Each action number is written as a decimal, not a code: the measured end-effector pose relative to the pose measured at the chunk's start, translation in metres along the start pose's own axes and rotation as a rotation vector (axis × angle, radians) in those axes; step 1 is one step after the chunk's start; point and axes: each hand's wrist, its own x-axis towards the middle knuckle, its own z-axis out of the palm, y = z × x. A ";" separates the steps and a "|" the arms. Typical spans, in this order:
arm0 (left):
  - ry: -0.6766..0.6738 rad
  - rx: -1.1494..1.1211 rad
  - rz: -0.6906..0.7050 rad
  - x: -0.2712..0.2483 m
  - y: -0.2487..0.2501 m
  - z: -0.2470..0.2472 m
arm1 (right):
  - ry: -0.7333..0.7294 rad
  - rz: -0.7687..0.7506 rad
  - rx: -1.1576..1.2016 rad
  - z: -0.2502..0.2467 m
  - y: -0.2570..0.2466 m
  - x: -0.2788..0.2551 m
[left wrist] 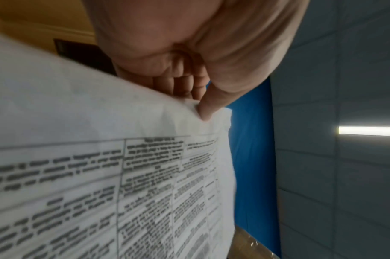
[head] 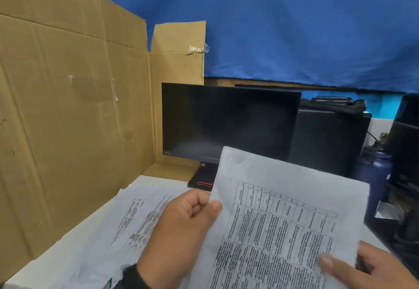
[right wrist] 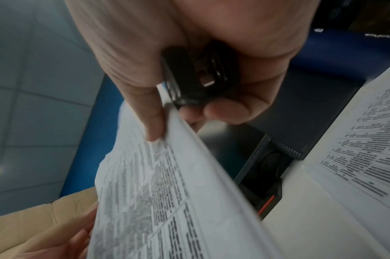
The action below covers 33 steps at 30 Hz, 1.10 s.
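Tall brown cardboard sheet [head: 68, 107] is standing upright along the left and folding round behind, walling off the white table [head: 40, 268]. Blue cloth [head: 294, 27] is hanging across the back, covering the wall above. Black monitor [head: 226, 120], screen dark, is sitting at the table's back on a stand [head: 201, 181] with a red strip. Black computer case [head: 328, 143] is standing just right of it, with a dark bag [head: 335, 105] lying on top. Dark blue bottle [head: 374, 175] is standing near the case. Overhead, grey ceiling tiles [left wrist: 356, 175] are showing and a strip light [left wrist: 367, 130] is glowing.
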 end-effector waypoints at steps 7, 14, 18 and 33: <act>-0.165 -0.205 -0.167 -0.008 -0.016 0.004 | -0.104 0.151 -0.095 -0.012 0.001 -0.004; -0.122 -0.146 -0.127 -0.013 -0.013 0.004 | -0.171 0.193 -0.165 0.000 0.002 -0.008; -0.060 -0.067 -0.083 -0.012 -0.019 0.005 | -0.013 0.165 -0.122 0.008 -0.004 -0.019; -0.532 0.301 0.091 -0.055 -0.033 0.047 | 0.164 -0.282 -0.396 0.039 -0.023 -0.050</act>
